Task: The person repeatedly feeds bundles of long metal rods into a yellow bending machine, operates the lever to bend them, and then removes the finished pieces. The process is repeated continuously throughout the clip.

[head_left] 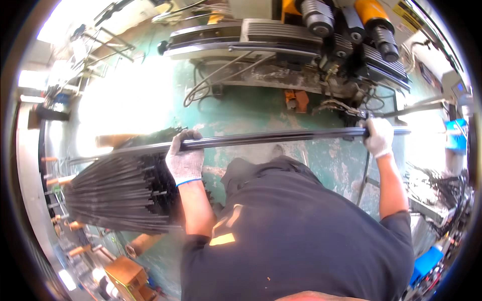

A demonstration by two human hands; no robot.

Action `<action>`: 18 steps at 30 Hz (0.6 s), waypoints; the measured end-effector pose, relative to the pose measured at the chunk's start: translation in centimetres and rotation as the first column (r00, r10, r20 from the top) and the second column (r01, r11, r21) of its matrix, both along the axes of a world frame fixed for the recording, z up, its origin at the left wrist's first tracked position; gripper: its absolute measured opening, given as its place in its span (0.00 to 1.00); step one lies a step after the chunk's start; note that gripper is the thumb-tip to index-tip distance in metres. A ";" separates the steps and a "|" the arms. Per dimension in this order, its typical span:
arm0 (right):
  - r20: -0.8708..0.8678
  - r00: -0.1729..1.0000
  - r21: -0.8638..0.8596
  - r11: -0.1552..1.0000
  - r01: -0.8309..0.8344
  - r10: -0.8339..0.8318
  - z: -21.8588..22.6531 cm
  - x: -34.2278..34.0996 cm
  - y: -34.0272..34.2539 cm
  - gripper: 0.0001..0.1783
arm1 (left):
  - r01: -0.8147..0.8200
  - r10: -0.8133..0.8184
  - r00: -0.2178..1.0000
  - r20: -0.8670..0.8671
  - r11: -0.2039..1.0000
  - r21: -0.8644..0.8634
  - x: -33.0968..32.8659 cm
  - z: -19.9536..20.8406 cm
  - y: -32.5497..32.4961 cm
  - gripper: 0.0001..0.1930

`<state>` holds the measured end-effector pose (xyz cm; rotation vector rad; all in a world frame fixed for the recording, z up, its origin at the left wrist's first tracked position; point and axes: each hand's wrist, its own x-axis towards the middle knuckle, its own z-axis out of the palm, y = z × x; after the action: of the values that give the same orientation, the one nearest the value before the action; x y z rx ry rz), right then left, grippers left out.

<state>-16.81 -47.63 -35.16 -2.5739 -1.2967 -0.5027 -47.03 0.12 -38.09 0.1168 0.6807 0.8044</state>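
Observation:
Several long, thin dark bars (pixel 281 137) run side by side across in front of me, roughly level. My left hand (pixel 186 156), in a whitish knit glove with a blue cuff edge, is closed round them left of my body. Farther along, close to their right end, my right hand (pixel 379 136) grips the same bars in a similar glove. Beneath and left of my left hand lies a large pile of like dark bars (pixel 115 193), their ends fanned unevenly toward me. I cannot make out how many bars are in my hands.
Ahead stands a long machine with metal rails (pixel 281 35) and a yellow-orange cylinder (pixel 371 17). An orange pedal-like box (pixel 296 100) sits on the worn green floor (pixel 241 108) below it. A brown box (pixel 125 276) is at lower left, a blue container (pixel 455 135) at right.

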 end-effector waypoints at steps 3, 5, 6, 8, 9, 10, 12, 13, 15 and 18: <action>-0.002 0.984 -0.028 0.984 0.178 -0.178 -1.3 5.7 -4.3 0.07 | 0.056 -0.060 0.998 0.013 0.979 0.195 0.3 3.1 3.2 0.09; 0.015 0.945 -0.019 0.944 0.328 -0.328 -2.9 9.1 -8.2 0.05 | 0.016 -0.033 0.998 0.050 0.955 0.296 -0.4 5.9 7.0 0.09; 0.078 0.882 -0.040 0.882 0.469 -0.465 -3.3 9.7 -9.5 0.03 | -0.006 -0.046 0.974 0.224 0.974 0.226 -0.3 7.4 9.3 0.08; 0.084 0.608 0.173 0.612 0.772 -0.790 -4.6 10.2 -9.7 0.07 | 0.038 -0.114 0.971 0.209 0.942 0.334 -0.2 8.6 12.2 0.07; -0.135 0.338 0.257 0.297 0.920 -0.931 -5.6 10.0 -9.4 0.09 | 0.088 -0.183 0.959 0.215 0.918 0.388 0.4 8.4 13.5 0.07; -0.363 0.041 0.267 -0.062 0.962 -0.931 -5.3 9.5 -7.5 0.12 | 0.132 -0.246 0.933 0.264 0.914 0.383 2.6 8.3 13.1 0.07; -0.817 0.576 0.575 -0.035 0.817 0.040 -6.2 5.9 -0.5 0.08 | 0.149 -0.256 0.941 0.219 0.899 0.412 7.2 7.5 11.2 0.07; -0.720 0.496 0.480 -0.167 0.861 0.486 -6.6 4.2 3.0 0.08 | 0.275 -0.400 0.902 0.164 0.824 0.496 9.3 6.3 11.0 0.07; -0.398 0.344 0.368 -0.196 0.909 0.850 -2.2 2.1 14.0 0.10 | 0.378 -0.489 0.867 0.093 0.768 0.517 13.6 5.0 10.5 0.07; -0.337 0.387 0.304 -0.290 0.907 0.858 -4.4 5.9 19.3 0.12 | 0.430 -0.574 0.799 0.181 0.756 0.494 17.2 3.6 12.2 0.10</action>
<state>-10.94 -28.34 -39.56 -0.4668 0.2913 0.1707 -29.83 12.31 -34.52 0.5440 0.1215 0.4072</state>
